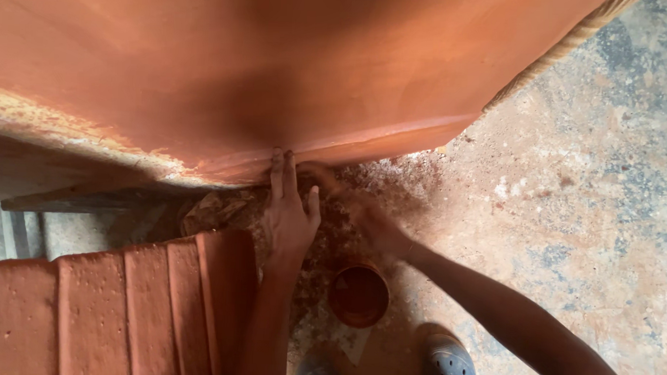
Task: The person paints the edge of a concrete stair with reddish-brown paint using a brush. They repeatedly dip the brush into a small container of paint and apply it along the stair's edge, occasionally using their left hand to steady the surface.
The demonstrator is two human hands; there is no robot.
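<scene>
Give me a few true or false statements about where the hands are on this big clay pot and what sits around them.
1. The left hand has its fingers pressed against the lower edge of the large orange clay pot. True.
2. The right hand holds the small round container. False: the container sits on the floor below the hands, apart from both.
3. A rope runs along the pot at upper right. True.
4. The ridged clay slab lies to the right of the right arm. False: it lies at lower left, beside the left arm.
5. Both hands are up on top of the pot. False: they are at its lower edge.
</scene>
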